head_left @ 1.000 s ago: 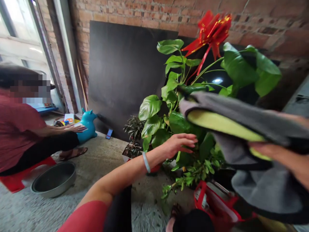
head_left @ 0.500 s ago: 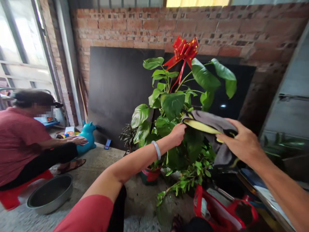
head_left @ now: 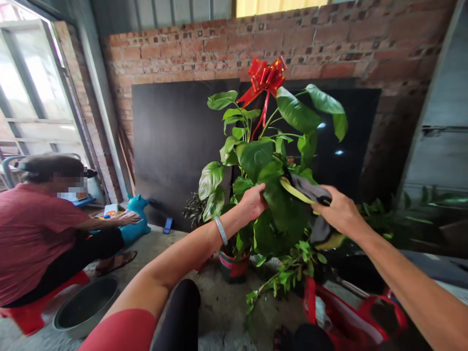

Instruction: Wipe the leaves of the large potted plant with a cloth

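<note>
Grey and yellow cloth (head_left: 306,185) is bunched in the right hand (head_left: 338,209), its fingers closed around the folds, with a loose part hanging below the hand. The cloth lies against the right side of a broad green leaf (head_left: 285,209), about midway up a tall potted plant (head_left: 256,158). The left hand (head_left: 253,201) is on the leaf's other side — fingers curled in, pinching its left edge between thumb and forefinger. A pale bracelet (head_left: 220,231) circles the left wrist.

A shiny red bow (head_left: 266,75) tops the plant, in front of black panels (head_left: 179,146) leaning on a brick wall (head_left: 204,46). The red and green pot (head_left: 236,267) stands on the concrete floor (head_left: 219,312); a red bag (head_left: 347,312) sits at the lower right, near some low leafy sprigs (head_left: 288,270).

At the left, another person (head_left: 47,219) sits on a red stool (head_left: 47,302), a hand resting on a blue animal-shaped toy (head_left: 138,214) — a grey basin (head_left: 86,304) stands on the floor close by.
</note>
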Demonstrator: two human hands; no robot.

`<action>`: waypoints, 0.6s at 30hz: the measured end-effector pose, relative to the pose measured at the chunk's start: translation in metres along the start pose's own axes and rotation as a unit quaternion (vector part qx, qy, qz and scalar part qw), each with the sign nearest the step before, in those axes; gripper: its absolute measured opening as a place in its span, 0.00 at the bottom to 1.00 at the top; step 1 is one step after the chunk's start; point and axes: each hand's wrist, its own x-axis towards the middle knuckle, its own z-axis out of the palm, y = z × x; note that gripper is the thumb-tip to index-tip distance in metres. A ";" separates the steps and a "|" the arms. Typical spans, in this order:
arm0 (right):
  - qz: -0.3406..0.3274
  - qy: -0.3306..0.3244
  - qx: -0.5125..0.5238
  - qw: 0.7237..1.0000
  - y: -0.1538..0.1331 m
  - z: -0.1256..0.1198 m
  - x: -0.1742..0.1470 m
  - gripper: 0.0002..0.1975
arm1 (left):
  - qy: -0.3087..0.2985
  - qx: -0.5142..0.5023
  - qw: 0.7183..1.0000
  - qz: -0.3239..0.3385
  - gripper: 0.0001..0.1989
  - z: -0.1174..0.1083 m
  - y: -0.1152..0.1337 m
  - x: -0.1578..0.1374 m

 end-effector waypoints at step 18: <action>-0.050 -0.206 0.144 0.967 0.015 -0.058 -0.084 0.27 | 0.002 -0.009 1.000 -0.012 0.09 -0.032 -0.017 0.025</action>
